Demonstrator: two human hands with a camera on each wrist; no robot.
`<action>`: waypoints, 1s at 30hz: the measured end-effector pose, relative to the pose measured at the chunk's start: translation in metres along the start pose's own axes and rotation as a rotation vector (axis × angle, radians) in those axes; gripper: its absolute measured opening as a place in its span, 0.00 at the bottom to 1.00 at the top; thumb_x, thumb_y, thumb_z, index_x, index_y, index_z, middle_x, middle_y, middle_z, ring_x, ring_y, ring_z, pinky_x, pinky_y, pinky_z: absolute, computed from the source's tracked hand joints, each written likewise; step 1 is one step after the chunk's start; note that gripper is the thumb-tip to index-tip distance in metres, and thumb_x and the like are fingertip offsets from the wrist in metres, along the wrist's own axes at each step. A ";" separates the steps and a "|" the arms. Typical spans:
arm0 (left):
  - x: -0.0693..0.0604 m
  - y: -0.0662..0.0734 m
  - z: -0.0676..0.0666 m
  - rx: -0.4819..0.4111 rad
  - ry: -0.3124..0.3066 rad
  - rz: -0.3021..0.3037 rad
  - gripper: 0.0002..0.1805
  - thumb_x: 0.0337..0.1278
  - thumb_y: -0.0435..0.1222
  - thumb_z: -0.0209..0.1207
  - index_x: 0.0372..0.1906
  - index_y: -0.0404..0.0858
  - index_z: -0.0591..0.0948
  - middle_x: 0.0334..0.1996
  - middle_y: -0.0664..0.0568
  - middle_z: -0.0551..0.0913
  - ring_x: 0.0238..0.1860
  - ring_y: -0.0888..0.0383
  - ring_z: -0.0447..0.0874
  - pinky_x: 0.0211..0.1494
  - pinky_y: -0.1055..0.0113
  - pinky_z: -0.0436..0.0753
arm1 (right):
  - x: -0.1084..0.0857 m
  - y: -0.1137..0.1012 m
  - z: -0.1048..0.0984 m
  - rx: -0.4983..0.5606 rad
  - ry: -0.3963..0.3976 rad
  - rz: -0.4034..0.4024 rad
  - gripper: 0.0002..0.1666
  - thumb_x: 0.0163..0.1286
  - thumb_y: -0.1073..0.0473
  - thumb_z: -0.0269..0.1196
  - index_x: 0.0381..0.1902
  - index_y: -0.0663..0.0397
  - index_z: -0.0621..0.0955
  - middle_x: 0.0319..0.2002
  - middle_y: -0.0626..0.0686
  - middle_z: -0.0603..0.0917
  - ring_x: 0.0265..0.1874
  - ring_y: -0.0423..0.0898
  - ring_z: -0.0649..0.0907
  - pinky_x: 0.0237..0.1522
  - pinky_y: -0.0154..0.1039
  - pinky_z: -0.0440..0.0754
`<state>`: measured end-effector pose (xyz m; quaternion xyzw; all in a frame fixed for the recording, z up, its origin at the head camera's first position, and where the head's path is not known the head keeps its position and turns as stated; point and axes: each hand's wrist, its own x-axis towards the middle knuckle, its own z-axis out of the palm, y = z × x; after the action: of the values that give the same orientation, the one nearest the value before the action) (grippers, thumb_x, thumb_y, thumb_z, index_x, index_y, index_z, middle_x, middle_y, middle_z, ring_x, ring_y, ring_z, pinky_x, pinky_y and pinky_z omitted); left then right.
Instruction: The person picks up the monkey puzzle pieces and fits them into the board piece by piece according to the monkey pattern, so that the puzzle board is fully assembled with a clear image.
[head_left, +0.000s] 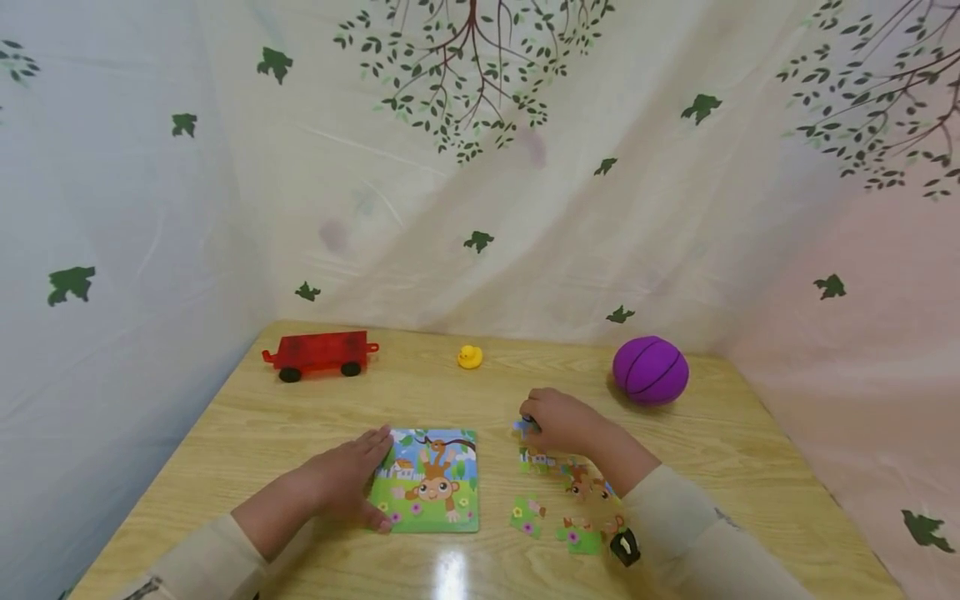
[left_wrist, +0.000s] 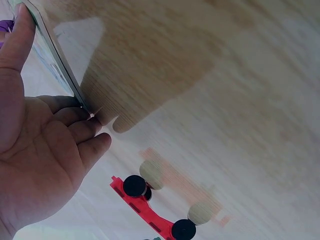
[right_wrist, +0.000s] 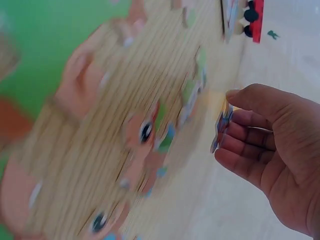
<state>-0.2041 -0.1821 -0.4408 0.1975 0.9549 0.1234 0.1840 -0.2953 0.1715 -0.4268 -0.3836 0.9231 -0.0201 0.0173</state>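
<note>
A square puzzle board [head_left: 426,492] with a monkey picture lies flat on the table. My left hand [head_left: 347,473] rests along its left side, fingers straight at the far corner and thumb at the near one. The left wrist view shows the left hand's [left_wrist: 47,150] fingers touching the board's edge [left_wrist: 62,67]. My right hand [head_left: 564,423] pinches a small blue-toned puzzle piece [right_wrist: 221,127] between thumb and fingertips, above the table. Loose puzzle pieces [head_left: 581,540] lie below and around that hand; the right forearm hides some.
A red toy wagon [head_left: 322,353] stands at the back left. Near the back middle sits a yellow rubber duck [head_left: 470,357]. At the back right is a purple ball [head_left: 651,372]. The wooden table [head_left: 420,387] meets patterned cloth [head_left: 480,208] behind and at both sides.
</note>
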 end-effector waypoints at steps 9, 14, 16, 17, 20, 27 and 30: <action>-0.001 -0.002 0.002 -0.001 0.026 0.029 0.68 0.33 0.65 0.72 0.76 0.33 0.56 0.78 0.41 0.52 0.77 0.40 0.50 0.74 0.44 0.61 | 0.032 -0.042 -0.002 0.021 -0.004 -0.081 0.06 0.71 0.54 0.60 0.38 0.50 0.80 0.32 0.44 0.70 0.30 0.41 0.67 0.33 0.35 0.66; 0.000 -0.002 0.002 -0.010 0.020 0.018 0.68 0.32 0.66 0.72 0.76 0.34 0.55 0.78 0.43 0.51 0.78 0.41 0.49 0.75 0.44 0.60 | 0.048 -0.066 0.000 -0.033 -0.021 -0.119 0.06 0.71 0.53 0.60 0.38 0.47 0.81 0.32 0.43 0.72 0.30 0.40 0.68 0.34 0.33 0.67; 0.000 -0.002 0.002 -0.016 0.015 0.013 0.68 0.32 0.65 0.72 0.76 0.34 0.55 0.78 0.43 0.51 0.78 0.41 0.49 0.75 0.44 0.60 | 0.053 -0.077 0.000 -0.057 -0.033 -0.132 0.09 0.71 0.51 0.61 0.42 0.48 0.82 0.35 0.43 0.74 0.32 0.40 0.69 0.35 0.32 0.69; 0.000 -0.001 0.001 -0.018 0.015 0.009 0.68 0.32 0.65 0.72 0.77 0.35 0.55 0.78 0.43 0.51 0.78 0.41 0.49 0.75 0.44 0.60 | 0.055 -0.082 0.001 -0.068 -0.037 -0.138 0.11 0.71 0.50 0.61 0.44 0.48 0.82 0.36 0.44 0.75 0.33 0.39 0.70 0.36 0.31 0.71; -0.002 0.000 0.000 -0.020 0.022 0.011 0.68 0.32 0.65 0.73 0.76 0.34 0.56 0.78 0.42 0.52 0.77 0.40 0.50 0.74 0.43 0.60 | 0.062 -0.093 0.006 -0.087 -0.041 -0.154 0.15 0.70 0.48 0.62 0.48 0.48 0.83 0.40 0.45 0.78 0.36 0.39 0.73 0.39 0.31 0.76; -0.002 0.000 0.000 -0.010 0.024 0.028 0.68 0.32 0.65 0.72 0.76 0.32 0.56 0.78 0.41 0.52 0.77 0.40 0.51 0.73 0.43 0.61 | 0.079 -0.112 0.017 -0.111 -0.062 -0.139 0.14 0.70 0.47 0.61 0.48 0.47 0.82 0.42 0.44 0.78 0.39 0.39 0.74 0.43 0.31 0.77; -0.001 0.000 0.000 -0.006 0.022 0.027 0.68 0.32 0.65 0.72 0.76 0.32 0.56 0.78 0.41 0.52 0.77 0.40 0.51 0.73 0.43 0.62 | 0.083 -0.117 0.019 -0.108 -0.073 -0.114 0.14 0.71 0.48 0.60 0.49 0.46 0.82 0.43 0.45 0.78 0.39 0.39 0.74 0.44 0.32 0.78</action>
<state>-0.2035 -0.1824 -0.4406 0.2086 0.9537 0.1312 0.1722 -0.2707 0.0299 -0.4410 -0.4365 0.8982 0.0429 0.0289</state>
